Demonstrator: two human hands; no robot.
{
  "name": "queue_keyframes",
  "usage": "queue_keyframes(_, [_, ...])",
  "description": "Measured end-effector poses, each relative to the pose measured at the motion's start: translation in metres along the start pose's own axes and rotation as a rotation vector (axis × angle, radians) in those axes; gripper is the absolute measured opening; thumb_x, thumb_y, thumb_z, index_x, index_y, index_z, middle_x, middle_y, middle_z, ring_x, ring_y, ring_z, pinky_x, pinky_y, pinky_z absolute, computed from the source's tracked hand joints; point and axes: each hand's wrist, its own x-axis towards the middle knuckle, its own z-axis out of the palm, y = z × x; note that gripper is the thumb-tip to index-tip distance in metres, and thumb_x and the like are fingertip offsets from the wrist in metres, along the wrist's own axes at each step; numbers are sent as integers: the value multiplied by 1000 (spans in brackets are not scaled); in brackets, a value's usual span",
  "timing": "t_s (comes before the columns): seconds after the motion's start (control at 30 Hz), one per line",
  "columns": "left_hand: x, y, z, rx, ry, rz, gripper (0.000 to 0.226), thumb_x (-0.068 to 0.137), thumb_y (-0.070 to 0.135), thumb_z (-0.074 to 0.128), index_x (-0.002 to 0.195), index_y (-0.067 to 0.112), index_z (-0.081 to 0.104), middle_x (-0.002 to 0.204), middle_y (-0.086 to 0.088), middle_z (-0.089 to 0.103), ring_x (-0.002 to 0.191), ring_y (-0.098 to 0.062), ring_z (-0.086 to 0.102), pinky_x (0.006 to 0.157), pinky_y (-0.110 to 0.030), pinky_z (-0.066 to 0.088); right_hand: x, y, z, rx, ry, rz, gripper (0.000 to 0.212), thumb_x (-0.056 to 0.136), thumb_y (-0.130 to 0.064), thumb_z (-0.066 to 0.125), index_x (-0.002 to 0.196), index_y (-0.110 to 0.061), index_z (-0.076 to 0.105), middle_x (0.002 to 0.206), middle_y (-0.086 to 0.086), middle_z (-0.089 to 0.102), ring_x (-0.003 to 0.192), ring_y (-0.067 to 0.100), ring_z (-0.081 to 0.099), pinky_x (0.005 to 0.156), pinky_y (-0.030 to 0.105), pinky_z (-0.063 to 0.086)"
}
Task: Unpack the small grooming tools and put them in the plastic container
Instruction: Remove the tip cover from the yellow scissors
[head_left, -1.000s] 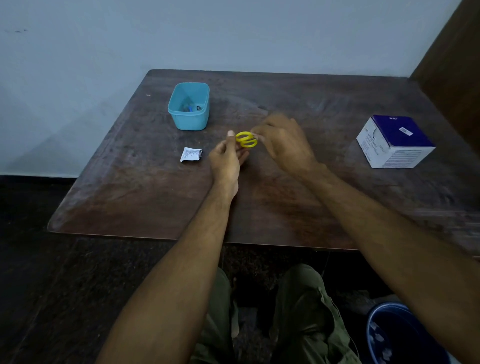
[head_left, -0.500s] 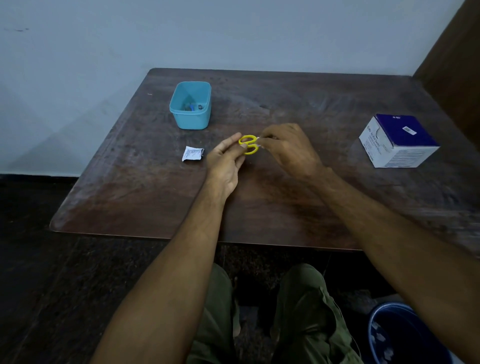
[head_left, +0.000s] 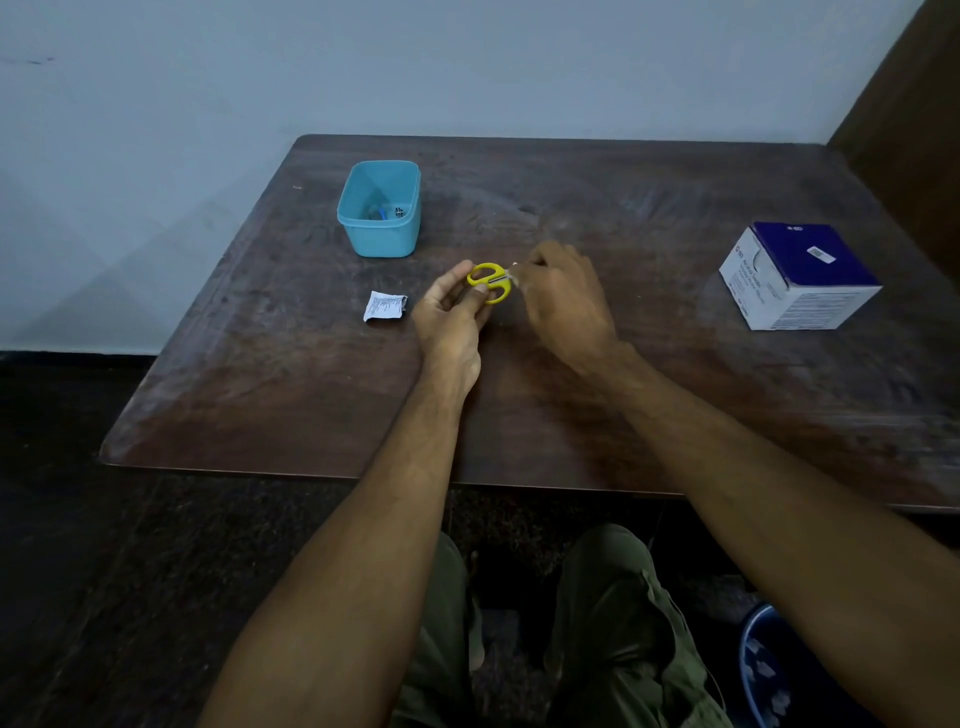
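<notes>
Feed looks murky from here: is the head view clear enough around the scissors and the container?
Head view: dim, bluish light, no glare; yellow scissors readable between left hand and right hand; items inside the blue plastic container too small and dark to identify; wide-angle bending at the table edges.

white-and-navy cardboard box (head_left: 797, 278), well right of both hands | print too blurred to read | crumpled white paper slip (head_left: 385, 306), left of grip | unreadable
</notes>
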Motion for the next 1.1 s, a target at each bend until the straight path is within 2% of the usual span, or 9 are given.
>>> queue_keyframes(0.13, [4, -2, 0, -26, 17, 6, 36, 85, -15, 56, 118, 0, 59, 91, -5, 68, 72, -7, 68, 66, -20, 56, -2, -11, 2, 88, -67, 41, 25, 88, -23, 51, 87, -5, 69, 83, 13, 59, 76, 32, 55, 59, 35, 43])
queue_keyframes(0.27, [4, -2, 0, -25, 36, 10, 36, 85, -15, 56, 118, 1, 59, 93, -6, 69, 77, -11, 68, 69, -23, 57, -14, -21, 2, 99, -56, -77, 19, 85, -17, 58, 80, -3, 70, 78, 16, 60, 71, 34, 57, 54, 34, 44])
queue_keyframes(0.4, [3, -2, 1, -30, 35, 6, 36, 87, -16, 54, 119, -1, 58, 91, -7, 68, 72, -7, 68, 69, -21, 57, -8, -17, 1, 148, -43, 75, 30, 88, -20, 47, 91, -1, 70, 87, 17, 61, 81, 35, 57, 63, 39, 46])
queue_keyframes(0.63, [4, -3, -2, -39, 37, 7, 36, 87, -15, 53, 119, 1, 59, 95, -8, 68, 79, -12, 67, 72, -24, 57, -14, -22, 7, 64, -31, -94, 17, 87, -16, 56, 86, -4, 68, 81, 14, 60, 75, 33, 55, 57, 35, 43])
queue_keyframes(0.73, [6, -5, -1, -24, 51, 15, 36, 87, -15, 53, 121, -1, 57, 94, -6, 66, 72, -6, 68, 70, -20, 56, -3, -9, -3, 195, 64, 68, 28, 90, -22, 48, 92, -5, 71, 85, 14, 63, 79, 32, 59, 64, 36, 48])
queue_keyframes(0.8, [6, -6, 0, 2, 55, 27, 35, 87, -15, 54, 117, 3, 58, 98, -7, 66, 73, -5, 68, 70, -20, 56, 7, -6, -7, 218, 127, 151, 23, 90, -17, 53, 93, -5, 71, 83, 15, 62, 78, 31, 58, 64, 36, 44])
queue_keyframes(0.93, [6, -7, -1, 31, 56, 55, 33, 84, -14, 59, 105, 10, 59, 113, -17, 63, 95, -20, 64, 71, -24, 57, 18, -21, 1, 33, -88, -9, 14, 84, -2, 55, 91, 3, 66, 92, 20, 58, 86, 35, 54, 68, 36, 43])
queue_keyframes(1.03, [5, -7, -1, 39, 64, 68, 33, 83, -15, 60, 99, 14, 59, 107, -15, 64, 95, -22, 63, 75, -32, 55, 16, -25, 9, -71, -178, -93, 14, 80, -3, 64, 93, 2, 65, 95, 19, 56, 88, 35, 52, 64, 39, 41])
queue_keyframes(1.1, [5, -7, -1, 34, 65, 75, 34, 82, -16, 59, 98, 14, 58, 102, -12, 65, 89, -20, 65, 73, -30, 56, 17, -17, 11, -101, -145, -108, 14, 81, -6, 63, 93, 2, 65, 91, 18, 56, 84, 36, 53, 61, 39, 40])
